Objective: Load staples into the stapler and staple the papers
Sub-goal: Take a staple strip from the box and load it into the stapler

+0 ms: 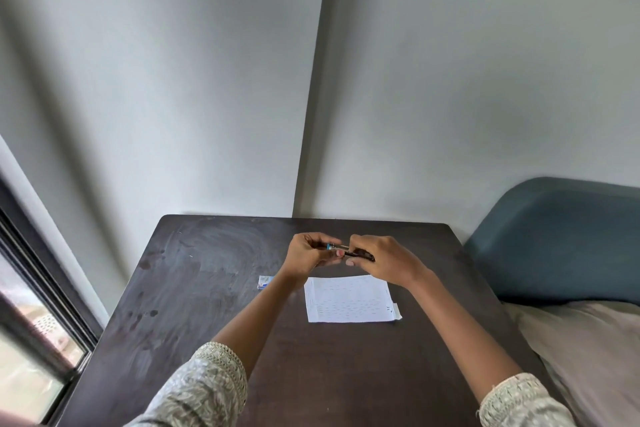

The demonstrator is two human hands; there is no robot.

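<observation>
Both hands on stapler – staple box shut.

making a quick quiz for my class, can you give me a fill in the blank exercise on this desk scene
1. Both hands hold the ____ above the table.
2. The papers lie flat on the table, nearer the person than the ____.
3. The small staple box lies to the ____ of the papers.
4. The left hand and right hand are ____ the tabletop.

Missing words: stapler; hands; left; above
</observation>
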